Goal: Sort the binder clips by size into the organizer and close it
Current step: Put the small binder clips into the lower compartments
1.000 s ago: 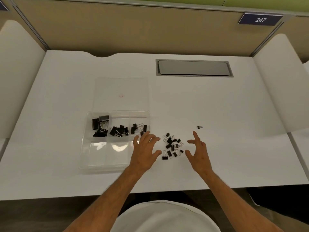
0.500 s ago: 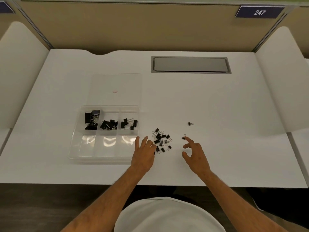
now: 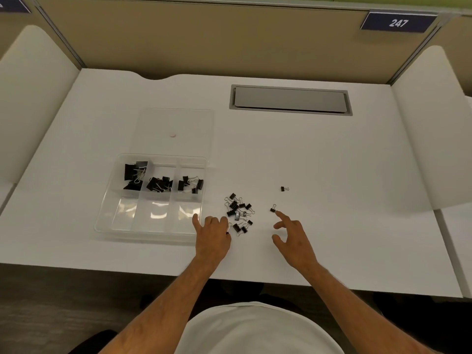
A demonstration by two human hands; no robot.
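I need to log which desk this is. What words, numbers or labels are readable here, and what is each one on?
"247": white digits on the dark blue plate on the partition top, upper right.
A second blue plate at the upper left is cut off by the frame; unreadable.
The pink mark on the clear lid is no legible text.

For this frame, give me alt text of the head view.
A person's left hand and right hand reach toward a pile of small clips on a white desk. An open organizer at left holds clips in its three far compartments; its lid lies behind.
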